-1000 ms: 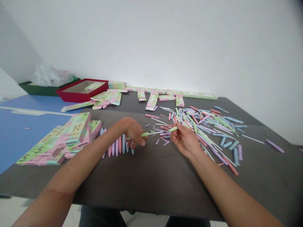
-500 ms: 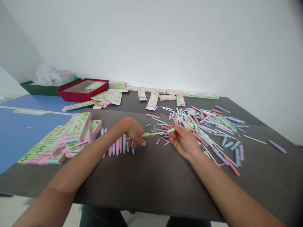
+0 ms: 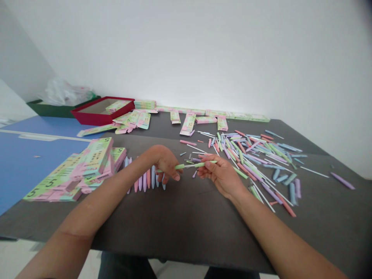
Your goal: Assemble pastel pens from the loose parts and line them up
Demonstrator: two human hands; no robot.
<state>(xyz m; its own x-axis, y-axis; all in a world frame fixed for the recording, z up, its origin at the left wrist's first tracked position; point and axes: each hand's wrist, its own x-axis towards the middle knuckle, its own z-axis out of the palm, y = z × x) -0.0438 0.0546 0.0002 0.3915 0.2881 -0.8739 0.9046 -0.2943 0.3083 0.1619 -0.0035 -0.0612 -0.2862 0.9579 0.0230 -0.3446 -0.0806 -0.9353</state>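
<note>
My left hand is closed on a light green pen part, with a thin white refill sticking out of it to the right. My right hand pinches a light green pen barrel, whose left end sits over the far end of the refill. A short length of white shows between the two green pieces. Beneath and beside my left hand lies a row of pink, purple and blue pens. Just behind the right hand are small loose pen pieces.
A spread of pastel pen parts and white refills covers the right side of the table. Printed cartons are stacked at left, flat cartons behind. A red box and a green box holding a plastic bag stand back left.
My right hand has brought the green barrel leftward along the refill, so less white shows between the green pieces. My left hand stays nearly still.
</note>
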